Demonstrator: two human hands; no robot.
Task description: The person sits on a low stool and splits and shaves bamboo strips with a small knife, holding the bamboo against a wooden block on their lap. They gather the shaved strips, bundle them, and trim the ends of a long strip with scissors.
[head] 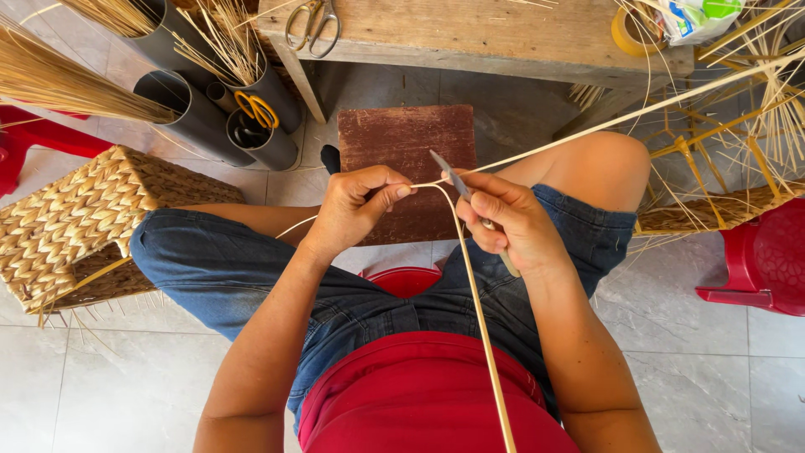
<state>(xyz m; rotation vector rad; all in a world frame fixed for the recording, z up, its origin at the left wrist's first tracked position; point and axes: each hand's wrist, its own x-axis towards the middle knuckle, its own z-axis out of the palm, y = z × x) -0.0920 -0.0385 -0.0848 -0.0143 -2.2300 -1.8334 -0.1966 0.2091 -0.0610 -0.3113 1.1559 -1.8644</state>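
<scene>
A thin pale cane strip [478, 294] is held between both hands above the lap, at centre frame; one run goes down past the red shirt [428, 394] to the bottom edge, another run stretches up and right toward the top right corner. The strip is pinched by the left hand [356, 205], thumb and forefinger closed on it at the bend, a thinner tail trailing left below the wrist. A small knife [457, 180] with a grey blade is gripped by the right hand [511, 222], fingers clenched round the handle, blade pointing up-left and laid against the strip just beside the left thumb. Whether the blade is cutting into the strip cannot be told. Blue denim shorts [218, 268] are worn, knees spread; a red stool edge [407, 281] is seen between the thighs. A dark red-brown board [407, 147] lies on the tiled floor just beyond the hands. A wooden table [486, 33] is above it, with scissors [314, 25] on its left part and a yellow tape roll [629, 33] at its right. Grey tubes [197, 117] holding cane bundles are at upper left, orange-handled scissors [257, 109] stuck in one. A woven basket [75, 218] is at left, touching the left thigh. A red plastic chair [767, 260] and loose cane frames are at right.
</scene>
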